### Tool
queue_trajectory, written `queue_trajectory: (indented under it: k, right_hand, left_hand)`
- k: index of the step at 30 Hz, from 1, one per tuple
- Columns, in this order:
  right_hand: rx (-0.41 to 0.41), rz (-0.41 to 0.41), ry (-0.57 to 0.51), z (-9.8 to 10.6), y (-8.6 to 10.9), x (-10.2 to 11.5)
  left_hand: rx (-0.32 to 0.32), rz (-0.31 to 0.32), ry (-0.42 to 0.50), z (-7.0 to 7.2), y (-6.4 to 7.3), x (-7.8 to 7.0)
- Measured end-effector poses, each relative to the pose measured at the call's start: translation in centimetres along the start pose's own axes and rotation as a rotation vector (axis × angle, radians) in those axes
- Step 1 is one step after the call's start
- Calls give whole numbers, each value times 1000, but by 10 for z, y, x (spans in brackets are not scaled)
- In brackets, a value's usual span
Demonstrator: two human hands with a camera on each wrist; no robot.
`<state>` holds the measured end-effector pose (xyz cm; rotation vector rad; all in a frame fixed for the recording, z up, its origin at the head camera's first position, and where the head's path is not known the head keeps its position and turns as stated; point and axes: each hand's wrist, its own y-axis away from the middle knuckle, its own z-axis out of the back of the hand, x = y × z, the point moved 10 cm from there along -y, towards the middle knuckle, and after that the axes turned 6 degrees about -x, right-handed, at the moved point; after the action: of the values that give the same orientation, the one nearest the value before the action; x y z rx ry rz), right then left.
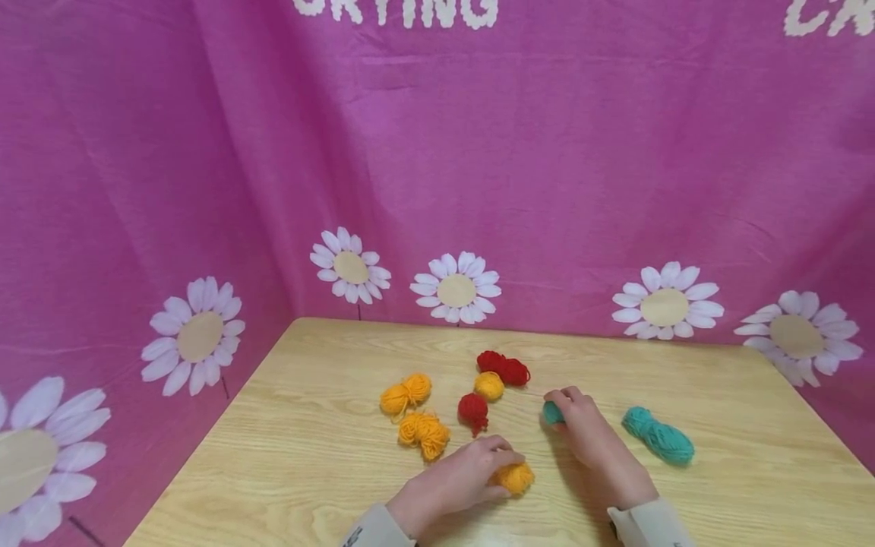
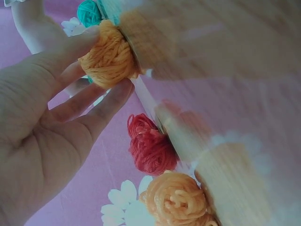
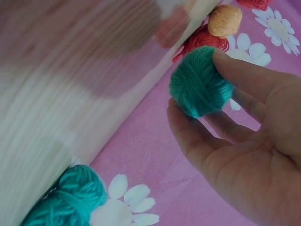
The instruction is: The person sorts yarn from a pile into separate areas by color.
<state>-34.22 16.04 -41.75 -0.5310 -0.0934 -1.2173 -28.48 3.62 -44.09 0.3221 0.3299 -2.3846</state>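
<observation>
My left hand (image 1: 465, 475) holds an orange yarn ball (image 1: 516, 479) near the front of the table, thumb and fingers around its sides, as the left wrist view also shows (image 2: 108, 56). Farther right, my right hand (image 1: 584, 429) pinches a teal yarn ball (image 3: 200, 82) between thumb and fingers; in the head view most of that ball is behind the hand. A teal skein (image 1: 658, 435) lies to the right of my right hand. Beyond my left hand sits a red yarn ball (image 1: 473, 410) with a loose tail.
Two orange skeins, one farther back (image 1: 405, 393) and one nearer (image 1: 424, 434), lie on the left of the wooden table (image 1: 287, 456). A yellow yarn ball (image 1: 488, 386) touches or nearly touches a red skein (image 1: 503, 368) toward the back. Pink flowered cloth (image 1: 547, 190) hangs behind.
</observation>
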Motion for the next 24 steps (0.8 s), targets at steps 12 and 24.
queue_trajectory:
  k: [12, 24]
  right_hand:
    - [-18, -31, 57, 9, 9, -19]
    - [-66, -15, 115, 19, 22, -33]
  left_hand:
    - [29, 60, 52, -1, 3, 5]
    - [9, 38, 30, 0, 0, 2]
